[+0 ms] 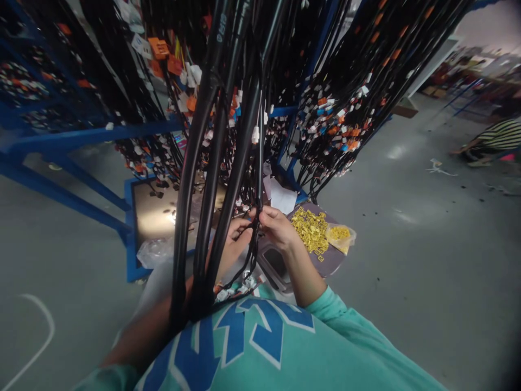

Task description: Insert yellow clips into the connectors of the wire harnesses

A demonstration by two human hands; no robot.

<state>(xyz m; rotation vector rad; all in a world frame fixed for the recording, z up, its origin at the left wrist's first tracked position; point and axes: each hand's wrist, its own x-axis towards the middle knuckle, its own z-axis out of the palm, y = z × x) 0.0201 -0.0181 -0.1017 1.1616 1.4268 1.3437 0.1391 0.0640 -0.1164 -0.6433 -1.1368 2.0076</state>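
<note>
Thick black sleeved cables hang down in front of me and curve toward my lap. My right hand pinches a thinner black wire harness branch between thumb and fingers. Close on its left, my left hand has its fingers closed round the same harness branch, partly hidden behind the thick cables. Below the hands, loose black wires run down to white connectors near my shirt. What exactly lies between the fingertips is too small to make out.
A stool-like surface at right carries a pile of yellow clips and an open plastic bag. Blue rack frames hold many hanging harnesses with connectors. A person in a striped top is low at far right.
</note>
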